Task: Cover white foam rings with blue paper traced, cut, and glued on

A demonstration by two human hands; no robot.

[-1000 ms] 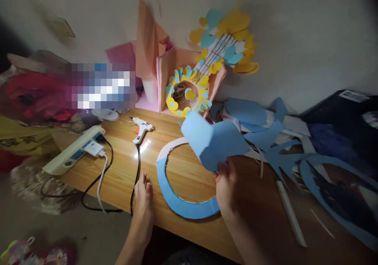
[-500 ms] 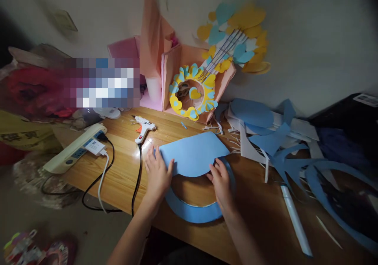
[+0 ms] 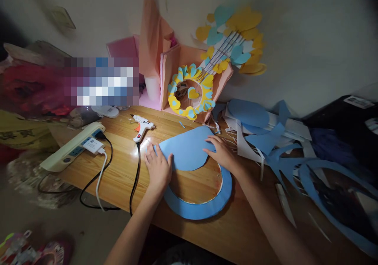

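Note:
A blue card piece point(image 3: 190, 149) with a straight upper edge and a curved lower edge lies over the far part of a blue card ring point(image 3: 195, 212). The ring's near curve shows on the wooden table, with a whitish inner edge. My left hand point(image 3: 158, 168) rests against the left end of the card piece, fingers spread and thumb apart, touching its edge. On the right end of the piece lies my right hand point(image 3: 220, 151), with fingers stretched out and thumb apart from them. What lies beneath the card piece is hidden.
Left of my hands lie a white glue gun point(image 3: 143, 127) and a power strip point(image 3: 75, 147) with cables. Blue and white card scraps point(image 3: 274, 139), another blue ring point(image 3: 307, 178) and a white cutter-like stick point(image 3: 285, 204) occupy the right. A yellow-and-blue heart-covered guitar shape point(image 3: 191, 95) stands behind.
My right hand has moved up from the card piece's lower edge to its right end. More of the ring's right side shows. My left hand stays at the left end.

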